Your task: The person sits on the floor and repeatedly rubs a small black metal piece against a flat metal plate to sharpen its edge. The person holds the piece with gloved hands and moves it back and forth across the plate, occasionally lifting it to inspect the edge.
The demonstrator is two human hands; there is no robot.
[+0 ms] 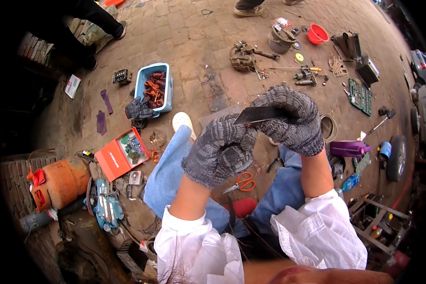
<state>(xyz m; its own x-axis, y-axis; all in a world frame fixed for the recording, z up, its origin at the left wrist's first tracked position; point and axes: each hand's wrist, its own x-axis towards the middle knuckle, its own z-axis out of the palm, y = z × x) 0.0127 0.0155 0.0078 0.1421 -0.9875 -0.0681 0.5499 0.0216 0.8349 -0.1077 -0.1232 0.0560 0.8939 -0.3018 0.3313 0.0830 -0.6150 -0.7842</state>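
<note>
A flat dark slant-ended strip (259, 115) is raised between both hands—pinched in the right hand (291, 118), gloved in grey knit, which hides its far end; the left hand (222, 149), gloved alike, curls just beside it, its grip impossible to tell; below, between denim-clad legs (168, 168), lie orange-handled metal scissors (245, 182); leftward sit an open orange-red cardboard box (112, 158) and a light-blue plastic tub (169, 90)—a dark knitted glove (138, 109) over its near corner.

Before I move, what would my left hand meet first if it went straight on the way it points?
Most likely the dark strip just beyond your left hand, then your right hand, which pinches it. Depth is unclear; left hand and strip may already touch.
</note>
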